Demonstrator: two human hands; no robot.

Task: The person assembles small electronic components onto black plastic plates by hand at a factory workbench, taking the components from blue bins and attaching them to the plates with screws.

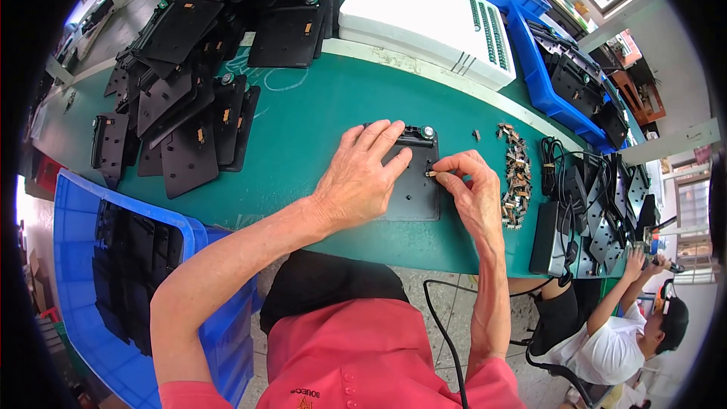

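A flat black panel [413,193] lies on the green tabletop in front of me, with a rail and a round silvery knob [428,132] along its far edge. My left hand [357,174] covers its left part, fingers over the rail and thumb on the panel, holding it in place. Between the thumb and fingertips of my right hand [468,182] is a small brass-coloured part [432,174], pinched at the panel's right edge. Whether it touches the panel is too small to tell. Right of that hand lies a pile of similar small metal parts [516,182].
Black panels [178,98] are heaped at the far left. Blue bins stand at the near left [68,257] and far right [530,68], both holding black panels. A white foam block [409,7] sits behind. Cables and a black box [549,238] lie right; a co-worker [613,348] is beyond.
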